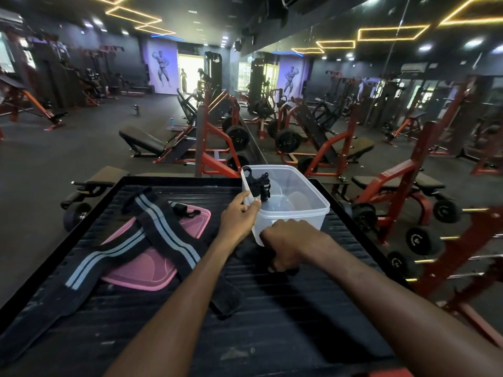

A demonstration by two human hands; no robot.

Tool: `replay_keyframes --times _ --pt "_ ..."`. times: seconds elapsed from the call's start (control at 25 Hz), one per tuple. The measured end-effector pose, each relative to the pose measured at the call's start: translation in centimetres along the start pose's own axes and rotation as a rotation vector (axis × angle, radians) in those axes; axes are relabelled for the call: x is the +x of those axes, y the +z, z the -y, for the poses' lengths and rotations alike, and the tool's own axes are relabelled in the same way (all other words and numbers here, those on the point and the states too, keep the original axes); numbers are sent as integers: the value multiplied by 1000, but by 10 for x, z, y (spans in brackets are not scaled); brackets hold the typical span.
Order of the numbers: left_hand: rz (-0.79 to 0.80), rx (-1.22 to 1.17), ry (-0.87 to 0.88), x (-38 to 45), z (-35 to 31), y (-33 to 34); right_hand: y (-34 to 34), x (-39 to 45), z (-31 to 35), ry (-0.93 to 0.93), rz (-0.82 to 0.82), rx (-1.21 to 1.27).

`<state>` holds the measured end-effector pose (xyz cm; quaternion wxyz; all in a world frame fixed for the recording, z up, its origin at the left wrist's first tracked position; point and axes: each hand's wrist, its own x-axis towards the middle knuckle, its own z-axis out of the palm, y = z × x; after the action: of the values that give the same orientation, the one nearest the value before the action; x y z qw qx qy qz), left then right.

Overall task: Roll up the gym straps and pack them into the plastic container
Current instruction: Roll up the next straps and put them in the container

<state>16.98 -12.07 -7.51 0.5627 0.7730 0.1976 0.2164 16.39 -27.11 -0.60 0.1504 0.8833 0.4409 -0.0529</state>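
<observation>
Left hand point(239, 214) gripping container point(296, 213) rim, right hand point(288, 244) clenched around dark strap point(283, 269)

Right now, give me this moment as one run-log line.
left hand: grips clear container rim | right hand: curled on dark rolled strap | one black roll inside | striped straps unrolled over pink lid

My gym is dim; ceiling strips point(392, 32) glow yellow, the far doorway point(190, 73) glares, and edges bend.

Two hands point(239, 221), one container point(294, 213), one pink lid point(136, 273) — three straps (one rolled).
</observation>
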Motion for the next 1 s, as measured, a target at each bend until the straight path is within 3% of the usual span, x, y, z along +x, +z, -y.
replay_keyframes --times 0.2,0.52,0.76,1.0 --pt "7 -3 11 -1 0 -3 24 6 -9 35 28 16" --pt "13 -4 22 2 0 -7 -22 -12 -45 -9 61 497" --pt "32 -12 9 5 2 -5 -50 12 -76 48 -284 972" --pt "35 -21 15 3 4 -3 -22 90 -102 303 -503 975"
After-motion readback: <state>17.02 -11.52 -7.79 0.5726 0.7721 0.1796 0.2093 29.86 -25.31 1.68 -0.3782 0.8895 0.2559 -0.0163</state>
